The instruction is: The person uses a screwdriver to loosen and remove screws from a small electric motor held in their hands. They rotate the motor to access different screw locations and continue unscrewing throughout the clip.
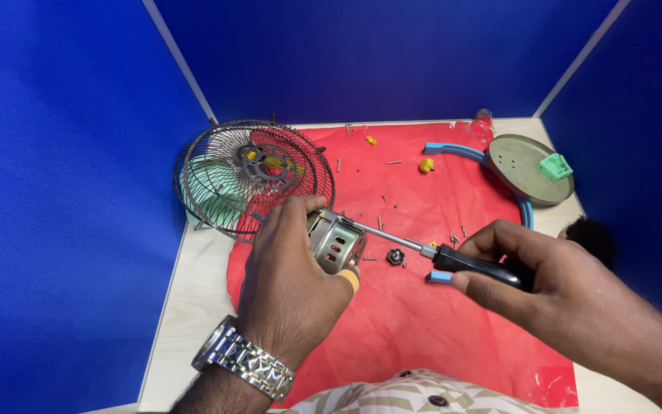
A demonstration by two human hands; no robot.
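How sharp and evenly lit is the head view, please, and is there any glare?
Head view: even, soft light; the silver metal motor housing and black-handled screwdriver are sharp; mild sheen on the red plastic sheet; the right hand looks slightly soft at the frame edge.

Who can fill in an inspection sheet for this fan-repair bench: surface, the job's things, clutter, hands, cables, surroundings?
Surface: pale table under a red sheet.
Job's things: metal motor housing; black-handled screwdriver, its tip at the housing.
Clutter: wire fan guard, round base plate, blue ring, loose screws.
Hands: left hand grips the housing; right hand holds the screwdriver.
Cables: nothing seen.
Surroundings: blue partition walls.
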